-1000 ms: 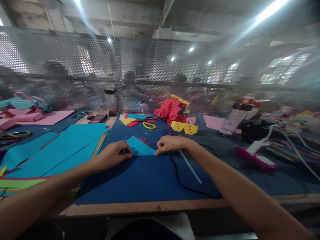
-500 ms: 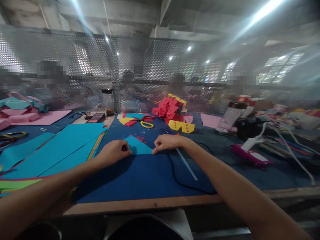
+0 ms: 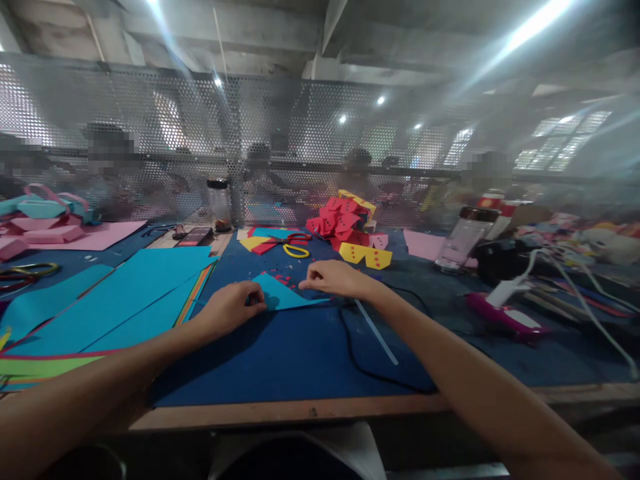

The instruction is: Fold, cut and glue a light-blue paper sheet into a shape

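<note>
Paper (image 3: pixel 283 295), blue and roughly triangular, lies at the centre of the frame on the tabletop (image 3: pixel 300 360). I see my left hand (image 3: pixel 237 305) still at its left end, grip narrow and holding it there. My right hand (image 3: pixel 334 278) has just risen off the right corner, which now shows as a long, free tip. That leaves only the left side held, so I judge the right could shift. The right grip looks narrow; whether it touches, I cannot tell.

Bright blue paper (image 3: pixel 280 295), dark blue mat (image 3: pixel 280 363), red-dotted yellow cutout (image 3: pixel 359 253).
</note>
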Demonstrator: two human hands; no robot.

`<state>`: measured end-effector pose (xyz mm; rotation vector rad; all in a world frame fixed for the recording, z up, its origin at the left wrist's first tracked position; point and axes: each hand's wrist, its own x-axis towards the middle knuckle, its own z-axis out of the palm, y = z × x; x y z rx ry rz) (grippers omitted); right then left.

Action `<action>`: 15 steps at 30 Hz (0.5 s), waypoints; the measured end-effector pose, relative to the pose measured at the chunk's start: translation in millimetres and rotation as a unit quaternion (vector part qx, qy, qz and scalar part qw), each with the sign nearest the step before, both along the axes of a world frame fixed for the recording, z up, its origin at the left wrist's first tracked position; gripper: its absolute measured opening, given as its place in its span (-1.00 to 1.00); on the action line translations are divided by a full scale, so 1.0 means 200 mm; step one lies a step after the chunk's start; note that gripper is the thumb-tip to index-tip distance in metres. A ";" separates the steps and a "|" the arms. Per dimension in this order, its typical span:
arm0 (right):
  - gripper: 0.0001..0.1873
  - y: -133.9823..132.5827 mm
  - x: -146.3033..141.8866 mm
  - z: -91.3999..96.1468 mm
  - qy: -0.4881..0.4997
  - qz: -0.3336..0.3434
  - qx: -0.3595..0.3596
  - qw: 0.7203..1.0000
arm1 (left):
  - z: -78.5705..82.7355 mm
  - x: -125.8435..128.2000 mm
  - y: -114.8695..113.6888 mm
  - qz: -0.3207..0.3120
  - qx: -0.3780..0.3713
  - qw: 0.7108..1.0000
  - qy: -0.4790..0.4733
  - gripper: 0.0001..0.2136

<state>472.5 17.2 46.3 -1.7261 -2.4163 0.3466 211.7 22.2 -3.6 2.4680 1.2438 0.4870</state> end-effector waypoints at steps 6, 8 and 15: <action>-0.92 -0.04 -0.21 -0.13 0.150 0.110 0.065 0.980 | 0.00 0.00 0.00 0.004 0.010 1.000 0.012 -0.90; -0.93 -0.04 -0.25 -0.19 0.146 0.129 0.058 0.979 | 0.00 0.00 0.00 0.002 0.015 1.000 0.015 -0.91; -0.91 -0.03 -0.26 -0.23 0.153 0.120 0.022 0.981 | 0.00 -0.01 0.02 0.006 0.009 1.000 0.015 -0.91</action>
